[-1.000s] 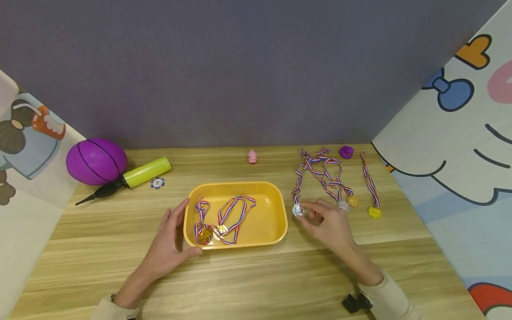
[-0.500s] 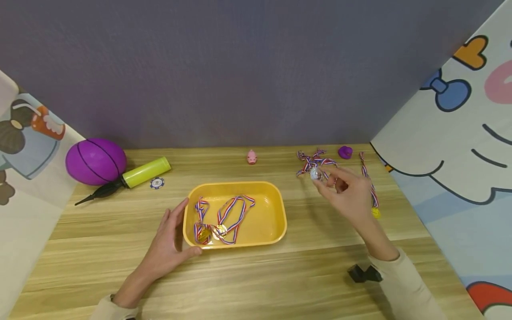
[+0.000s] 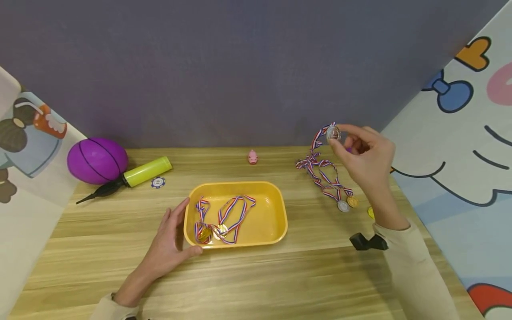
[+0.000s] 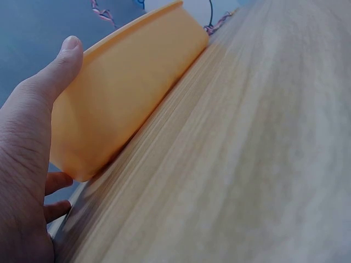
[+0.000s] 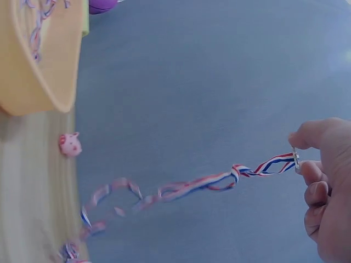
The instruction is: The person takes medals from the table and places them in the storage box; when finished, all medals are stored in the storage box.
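Note:
My right hand [image 3: 370, 155] pinches a silver medal [image 3: 333, 133] between thumb and fingertips, raised above the table's back right. Its red, white and blue ribbon hangs down to a tangle [image 5: 71, 249], seen in the right wrist view. Another silver medal [image 3: 343, 206] and a gold medal [image 3: 353, 201] lie below on the table. A yellow medal [image 3: 370, 212] is partly hidden by my right forearm. Around the left end of a yellow tray [image 3: 236, 246] my left hand [image 3: 170, 249] is spread, its thumb touching the front rim. Two gold medals [image 3: 220, 231] with ribbons lie inside the tray.
At the back left are a purple ball [image 3: 97, 160], a yellow-green hand pump [image 3: 147, 172] and a poker chip [image 3: 158, 182]. A pink pig figure [image 3: 252, 157] stands near the back wall. A purple toy [image 3: 349, 143] is mostly hidden behind my right hand.
My right hand has lifted the silver medal off the table, up and to the right, drawing its ribbon upward. My left hand and the tray have stayed in place.

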`<state>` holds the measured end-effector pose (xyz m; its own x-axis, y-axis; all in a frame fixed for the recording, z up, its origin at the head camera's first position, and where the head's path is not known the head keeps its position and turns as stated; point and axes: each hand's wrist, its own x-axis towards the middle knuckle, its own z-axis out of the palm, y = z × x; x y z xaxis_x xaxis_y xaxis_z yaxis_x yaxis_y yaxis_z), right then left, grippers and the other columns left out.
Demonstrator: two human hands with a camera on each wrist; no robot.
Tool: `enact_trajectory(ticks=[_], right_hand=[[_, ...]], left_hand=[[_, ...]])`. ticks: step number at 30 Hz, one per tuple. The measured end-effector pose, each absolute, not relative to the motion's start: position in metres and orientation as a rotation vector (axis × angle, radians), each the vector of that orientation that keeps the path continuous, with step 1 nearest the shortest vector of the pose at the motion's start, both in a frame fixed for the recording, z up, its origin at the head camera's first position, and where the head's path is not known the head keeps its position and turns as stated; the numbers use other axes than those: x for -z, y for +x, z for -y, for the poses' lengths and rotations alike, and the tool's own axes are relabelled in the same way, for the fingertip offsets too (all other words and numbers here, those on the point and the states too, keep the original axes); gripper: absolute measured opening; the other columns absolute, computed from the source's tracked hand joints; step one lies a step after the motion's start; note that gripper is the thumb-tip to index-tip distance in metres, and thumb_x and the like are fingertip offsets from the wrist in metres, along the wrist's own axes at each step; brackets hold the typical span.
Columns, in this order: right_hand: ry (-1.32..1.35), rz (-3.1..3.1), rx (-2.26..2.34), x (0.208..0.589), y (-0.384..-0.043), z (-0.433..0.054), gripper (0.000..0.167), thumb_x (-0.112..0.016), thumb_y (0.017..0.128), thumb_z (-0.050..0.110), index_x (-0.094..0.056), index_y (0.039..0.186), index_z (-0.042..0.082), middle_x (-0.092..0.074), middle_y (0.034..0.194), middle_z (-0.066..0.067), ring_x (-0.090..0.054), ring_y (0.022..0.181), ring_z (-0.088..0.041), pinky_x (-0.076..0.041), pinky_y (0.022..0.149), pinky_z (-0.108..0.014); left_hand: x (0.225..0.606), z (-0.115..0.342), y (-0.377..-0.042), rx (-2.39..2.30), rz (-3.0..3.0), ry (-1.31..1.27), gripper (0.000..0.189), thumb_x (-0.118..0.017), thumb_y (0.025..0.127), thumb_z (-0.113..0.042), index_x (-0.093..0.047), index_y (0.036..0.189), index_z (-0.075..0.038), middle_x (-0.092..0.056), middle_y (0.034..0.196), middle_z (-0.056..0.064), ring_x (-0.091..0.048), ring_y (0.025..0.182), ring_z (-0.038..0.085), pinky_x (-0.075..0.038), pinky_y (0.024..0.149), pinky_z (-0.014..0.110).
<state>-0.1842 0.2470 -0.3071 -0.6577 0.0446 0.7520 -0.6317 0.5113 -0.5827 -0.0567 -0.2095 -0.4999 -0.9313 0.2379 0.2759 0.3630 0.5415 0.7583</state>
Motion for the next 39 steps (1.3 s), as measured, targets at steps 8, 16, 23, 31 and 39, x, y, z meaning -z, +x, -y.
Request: enact_trajectory(ticks=[8,16,23,31,39], right_hand=[[0.5,1.925,-1.27,0.297,-0.195,-0.233,0.024,-0.09,0.081,-0.007,-0.086,0.105,-0.007,-0.061,0.071,0.013,-0.04,0.055,-0.002,-0.027,0.052,-0.014],[0.549,1.856,-1.31,0.28,-0.192,-0.212,0.023,-0.091,0.082,-0.001,-0.087,0.104,-0.004,-0.06,0.069,0.007,-0.041,0.054,-0.003,-0.027,0.05,-0.014],[0.572,1.778,-1.358,0.264,-0.189,-0.2,0.023,-0.091,0.081,0.002,-0.086,0.103,-0.006,-0.061,0.067,0.007,-0.041,0.052,-0.004,-0.027,0.049,-0.014],[0.636,1.714,-1.385,0.249,-0.18,-0.181,0.026,-0.092,0.081,0.003,-0.085,0.104,-0.007,-0.061,0.068,0.007,-0.043,0.055,-0.004,-0.03,0.051,-0.013],[0.717,1.729,-1.442,0.254,-0.166,-0.159,0.029,-0.092,0.084,0.014,-0.086,0.106,-0.004,-0.06,0.068,0.0,-0.04,0.054,-0.005,-0.028,0.049,-0.015]], left_hand=[[0.5,0.21,-0.057,1.347,2.632,-0.519,0.127,-0.089,0.084,-0.066,-0.017,0.179,-0.022,-0.052,0.166,0.025,-0.046,0.154,0.051,0.001,0.14,0.056],[0.5,0.21,-0.057,1.348,2.632,-0.517,0.128,-0.092,0.083,-0.062,-0.017,0.179,-0.023,-0.053,0.165,0.024,-0.047,0.153,0.05,0.001,0.14,0.054],[0.5,0.21,-0.057,1.344,2.63,-0.511,0.129,-0.092,0.082,-0.062,-0.018,0.179,-0.022,-0.055,0.163,0.026,-0.048,0.153,0.049,0.001,0.14,0.055],[0.5,0.21,-0.057,1.342,2.627,-0.511,0.128,-0.092,0.083,-0.063,-0.018,0.179,-0.021,-0.056,0.162,0.026,-0.049,0.152,0.049,0.001,0.14,0.055],[0.501,0.21,-0.057,1.341,2.63,-0.51,0.128,-0.091,0.083,-0.063,-0.018,0.179,-0.022,-0.055,0.163,0.026,-0.048,0.152,0.049,0.001,0.14,0.054]])
